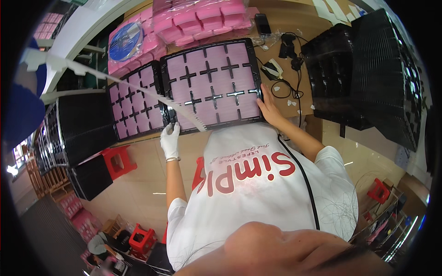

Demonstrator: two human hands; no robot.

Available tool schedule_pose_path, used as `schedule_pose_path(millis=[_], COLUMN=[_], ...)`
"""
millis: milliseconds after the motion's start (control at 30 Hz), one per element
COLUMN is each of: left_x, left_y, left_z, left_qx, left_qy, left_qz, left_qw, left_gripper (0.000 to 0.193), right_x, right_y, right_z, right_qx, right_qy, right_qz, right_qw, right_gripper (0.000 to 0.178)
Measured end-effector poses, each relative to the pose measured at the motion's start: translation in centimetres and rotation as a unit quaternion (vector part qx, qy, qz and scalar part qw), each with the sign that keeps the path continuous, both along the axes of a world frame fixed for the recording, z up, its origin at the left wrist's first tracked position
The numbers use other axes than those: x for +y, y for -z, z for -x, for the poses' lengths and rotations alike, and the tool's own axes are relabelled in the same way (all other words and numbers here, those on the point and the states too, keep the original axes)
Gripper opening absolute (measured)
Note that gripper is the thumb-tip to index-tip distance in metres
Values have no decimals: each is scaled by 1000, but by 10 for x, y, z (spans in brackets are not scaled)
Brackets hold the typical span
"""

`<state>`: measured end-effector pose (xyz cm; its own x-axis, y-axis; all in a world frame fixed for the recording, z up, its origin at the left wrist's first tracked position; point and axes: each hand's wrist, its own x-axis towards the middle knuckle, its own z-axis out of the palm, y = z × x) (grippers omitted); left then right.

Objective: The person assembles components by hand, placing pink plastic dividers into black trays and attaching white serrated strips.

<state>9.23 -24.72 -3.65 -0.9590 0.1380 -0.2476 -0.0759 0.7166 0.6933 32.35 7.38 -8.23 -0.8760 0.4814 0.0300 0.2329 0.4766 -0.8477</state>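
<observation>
Brown table (pixel 288 76) | black tray (pixel 254 63) between grips | left grip (pixel 170 143) (gloved): can't tell | right grip (pixel 270 111): wide

Downward fisheye view from head height

1) Two hands, a left hand (pixel 170 141) and a right hand (pixel 269 108)
2) One white glove (pixel 170 148)
3) Two black trays with pink filling, a right-hand tray (pixel 253 60) and a left-hand tray (pixel 130 95)
4) Six whole black crosses (pixel 208 71) in the right-hand tray
5) Two pink foam piles on the table, one bagged pile (pixel 202 18) and one lower pile (pixel 152 42)
6) One blue disc (pixel 125 42)
7) One white toothed strip (pixel 133 85)
8) One black rectangular device (pixel 263 24)
9) At least three red stools (pixel 142 239)
10) At least three black stacks (pixel 384 78)
</observation>
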Motion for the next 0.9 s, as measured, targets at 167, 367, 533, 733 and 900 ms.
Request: schedule_pose_path(millis=[167, 367, 533, 733, 900], left_x=[33, 8, -124, -209, -170], left_y=[-43, -55, -42, 17, 32], left_z=[-8, 27, 131, 205, 223], left_qx=[110, 62, 157, 130, 234], left_qy=[-15, -140, -252, -292, -222], left_qz=[62, -263, -266, -346, 276], left_qw=[992, 952, 917, 882, 905], left_gripper=[47, 32, 48, 56, 54], right_x=[-10, 7, 14, -3, -32], right_y=[10, -3, -32, -34, -58], right_z=[7, 14, 17, 12, 12], right_qx=[-64, -19, 59, 50, 29], right_qy=[96, 113, 143, 202, 231], right_qz=[38, -86, -46, -76, -121], right_qw=[993, 990, 987, 975, 965], right_gripper=[68, 63, 50, 47, 46])
